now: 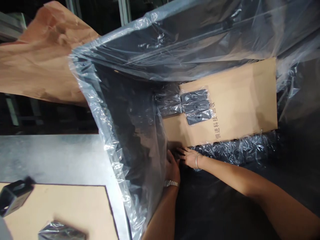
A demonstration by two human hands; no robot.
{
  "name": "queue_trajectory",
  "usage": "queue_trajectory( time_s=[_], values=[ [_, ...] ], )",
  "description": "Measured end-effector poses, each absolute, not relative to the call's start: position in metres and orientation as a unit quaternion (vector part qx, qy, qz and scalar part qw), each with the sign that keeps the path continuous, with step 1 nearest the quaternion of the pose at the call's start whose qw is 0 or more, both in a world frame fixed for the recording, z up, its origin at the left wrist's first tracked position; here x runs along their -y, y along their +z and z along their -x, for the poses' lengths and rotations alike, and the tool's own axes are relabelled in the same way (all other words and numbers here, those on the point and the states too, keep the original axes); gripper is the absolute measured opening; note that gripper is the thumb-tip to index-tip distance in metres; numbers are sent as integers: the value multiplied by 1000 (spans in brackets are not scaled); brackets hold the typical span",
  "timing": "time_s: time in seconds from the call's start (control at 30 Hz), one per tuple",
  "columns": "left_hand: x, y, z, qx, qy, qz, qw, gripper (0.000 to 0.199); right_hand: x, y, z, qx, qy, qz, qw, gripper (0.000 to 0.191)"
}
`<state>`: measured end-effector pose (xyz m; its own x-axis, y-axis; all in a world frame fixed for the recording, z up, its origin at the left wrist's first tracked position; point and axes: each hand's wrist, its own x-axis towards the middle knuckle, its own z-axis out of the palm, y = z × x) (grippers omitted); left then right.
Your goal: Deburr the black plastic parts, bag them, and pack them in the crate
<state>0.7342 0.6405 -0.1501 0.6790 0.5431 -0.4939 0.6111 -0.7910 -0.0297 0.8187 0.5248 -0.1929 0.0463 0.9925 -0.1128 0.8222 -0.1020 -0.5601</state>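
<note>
Deep in a large bin lined with clear plastic [110, 143], both hands reach down near the left end of a cardboard sheet [240, 100]. My left hand [173, 168], with a metal watch at its wrist, is at the bin's left wall; what its fingers hold, if anything, is hidden. My right hand [189, 157], wearing a bangle, has its fingers spread at the sheet's lower left edge. Several dark parts in clear wrap [196, 106] lie on the sheet's left part. A row of wrapped dark parts [237, 150] shows along its lower edge.
Left of the bin is a grey metal surface [57, 156] with another cardboard sheet [75, 203]. On that sheet are a dark part [16, 196] and a wrapped part [60, 231]. Crumpled brown paper [50, 56] hangs by the bin's upper left corner.
</note>
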Motion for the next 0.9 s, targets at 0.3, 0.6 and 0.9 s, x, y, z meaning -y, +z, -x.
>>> queue_trajectory(
  time_s=[0.3, 0.6, 0.9],
  values=[
    [-631, -145, -750, -267, -340, -902, -1, 63, -509, -189, -810, 638, 219, 720, 164, 25],
    [-632, -148, -750, -294, -392, -872, 13, 65, -507, -187, -806, 624, 199, 741, 149, 30],
    [-627, -143, -746, -300, -402, -864, 46, 62, -512, -183, -798, 613, 215, 750, 118, 34]
  ],
)
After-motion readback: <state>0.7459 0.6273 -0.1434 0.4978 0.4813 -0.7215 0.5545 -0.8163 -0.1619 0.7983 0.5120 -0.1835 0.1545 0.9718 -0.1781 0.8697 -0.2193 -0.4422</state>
